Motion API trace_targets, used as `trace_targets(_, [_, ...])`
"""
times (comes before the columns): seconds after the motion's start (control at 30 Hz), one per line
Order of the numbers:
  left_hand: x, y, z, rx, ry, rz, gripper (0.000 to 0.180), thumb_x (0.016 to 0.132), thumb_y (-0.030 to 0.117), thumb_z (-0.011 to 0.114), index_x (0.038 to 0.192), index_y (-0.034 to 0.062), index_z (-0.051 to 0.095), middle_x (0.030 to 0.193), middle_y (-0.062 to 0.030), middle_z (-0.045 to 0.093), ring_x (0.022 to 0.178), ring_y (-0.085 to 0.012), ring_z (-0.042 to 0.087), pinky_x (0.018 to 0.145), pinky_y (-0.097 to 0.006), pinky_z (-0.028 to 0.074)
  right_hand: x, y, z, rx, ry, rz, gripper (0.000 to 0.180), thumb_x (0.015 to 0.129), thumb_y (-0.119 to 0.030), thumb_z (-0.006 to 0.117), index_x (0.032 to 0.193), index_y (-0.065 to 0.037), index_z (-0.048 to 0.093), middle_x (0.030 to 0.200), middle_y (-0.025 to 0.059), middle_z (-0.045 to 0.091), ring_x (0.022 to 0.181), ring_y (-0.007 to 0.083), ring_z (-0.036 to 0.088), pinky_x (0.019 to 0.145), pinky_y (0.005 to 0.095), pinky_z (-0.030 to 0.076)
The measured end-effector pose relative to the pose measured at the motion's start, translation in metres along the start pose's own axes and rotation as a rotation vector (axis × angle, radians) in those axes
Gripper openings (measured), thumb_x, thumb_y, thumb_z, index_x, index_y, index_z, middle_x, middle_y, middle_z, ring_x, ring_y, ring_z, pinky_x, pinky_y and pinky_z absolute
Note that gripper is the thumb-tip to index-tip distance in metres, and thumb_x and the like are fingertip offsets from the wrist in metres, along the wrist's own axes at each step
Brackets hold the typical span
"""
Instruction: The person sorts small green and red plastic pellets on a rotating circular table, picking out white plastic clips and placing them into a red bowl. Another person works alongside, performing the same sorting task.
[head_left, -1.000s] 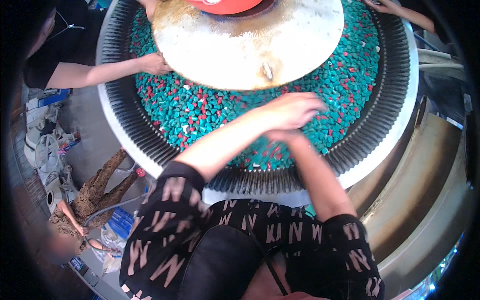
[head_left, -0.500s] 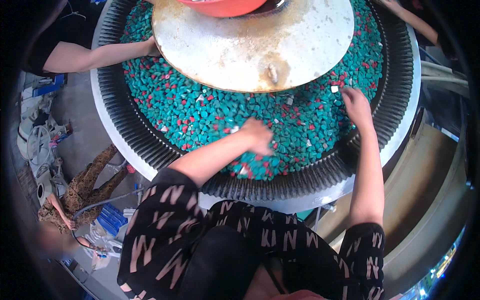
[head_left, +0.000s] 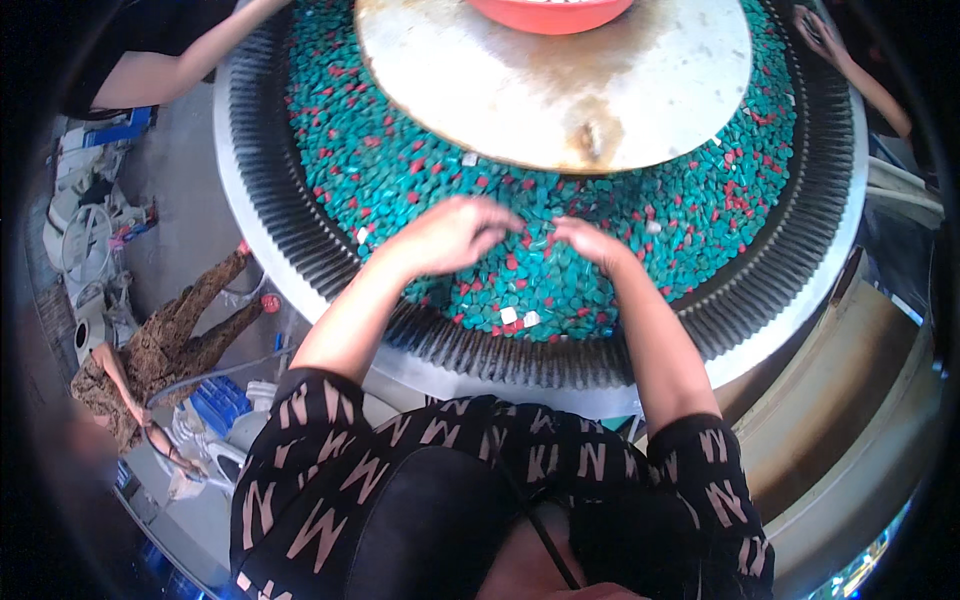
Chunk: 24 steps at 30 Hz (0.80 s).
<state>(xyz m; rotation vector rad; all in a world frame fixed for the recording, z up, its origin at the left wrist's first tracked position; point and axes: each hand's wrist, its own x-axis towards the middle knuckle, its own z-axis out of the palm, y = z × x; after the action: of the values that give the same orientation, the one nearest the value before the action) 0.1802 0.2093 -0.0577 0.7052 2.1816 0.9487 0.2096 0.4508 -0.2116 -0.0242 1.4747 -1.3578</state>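
A layer of small green and red tumbling stones (head_left: pixel 600 285) fills the round ribbed black bowl (head_left: pixel 480 355). Just over the stones, left of centre, is my left hand (head_left: pixel 450 236), slightly blurred, its thumb and fingers apart with nothing between them. Facing it from the right, my right hand (head_left: pixel 592 243) has its fingertips drawn together low among the stones; whatever they hold is too small to make out. Two whitish square pieces (head_left: pixel 509 315) lie side by side at the near edge of the stones. Another pale piece (head_left: pixel 653 227) rests to the right of my right hand.
A stained pale round cover (head_left: pixel 560 90) sits over the bowl's middle, bearing a red basin (head_left: pixel 550 14). Co-workers' arms show at the far left (head_left: pixel 205 62) and far right (head_left: pixel 868 90). A curved metal trough (head_left: pixel 840 400) stands at right; a person in brown patterned clothes (head_left: pixel 160 350) is at left.
My right hand has moved left and nearer, to the middle of the stones. My left hand has shifted left and farther away. The left co-worker's hand has left its place beside the cover.
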Motion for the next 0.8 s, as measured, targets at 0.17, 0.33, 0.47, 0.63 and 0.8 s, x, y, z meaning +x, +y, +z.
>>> trace_targets(0.17, [0.031,-0.039,0.024,0.051,0.149,-0.013,0.022,0.083,0.003,0.054,0.101,0.0048,0.066,0.102,-0.0154,0.065,0.096,-0.0304,0.062,0.084,-0.038,0.049,-0.074,-0.070,0.114,-0.515,0.121,-0.055,0.041,0.090,-0.029,0.046,0.125,-0.009,0.055,0.135,0.0153,0.047,0.131,0.0297,0.037,0.108,0.0350,0.027])
trace_targets(0.33, [0.025,-0.062,0.063,0.095,-0.163,0.026,0.030,0.081,0.019,0.064,0.109,0.0093,0.063,0.110,-0.0104,0.060,0.106,-0.0301,0.054,0.093,-0.040,0.044,-0.107,-0.055,0.067,-0.292,0.274,-0.099,0.037,0.088,-0.017,0.050,0.124,-0.009,0.054,0.129,0.0142,0.053,0.118,0.0294,0.052,0.101,0.0360,0.038])
trace_targets(0.47, [0.018,-0.039,0.073,0.305,-0.216,-0.037,0.043,0.076,0.027,0.069,0.116,0.0137,0.059,0.113,-0.0064,0.058,0.112,-0.0288,0.050,0.095,-0.042,0.042,-0.090,-0.034,0.009,-0.590,0.682,-0.122,0.037,0.084,-0.018,0.052,0.119,-0.008,0.057,0.124,0.0177,0.055,0.115,0.0339,0.052,0.097,0.0402,0.041])
trace_targets(0.63, [0.018,-0.003,0.060,0.125,-0.438,-0.123,0.037,0.074,0.025,0.069,0.110,0.0175,0.062,0.113,-0.0055,0.060,0.104,-0.0275,0.055,0.094,-0.042,0.042,-0.026,-0.021,0.035,-1.039,0.690,-0.084,0.035,0.084,-0.025,0.055,0.118,-0.018,0.058,0.124,0.0138,0.055,0.114,0.0329,0.052,0.096,0.0422,0.041])
trace_targets(0.8, [0.062,-0.054,0.105,0.281,0.088,-0.146,0.037,0.072,0.015,0.064,0.108,0.0120,0.061,0.115,-0.0126,0.060,0.110,-0.0328,0.053,0.095,-0.043,0.042,-0.028,-0.020,0.032,-0.761,0.396,0.031,0.032,0.080,-0.028,0.061,0.110,-0.019,0.060,0.112,0.0107,0.062,0.104,0.0321,0.058,0.089,0.0445,0.045])
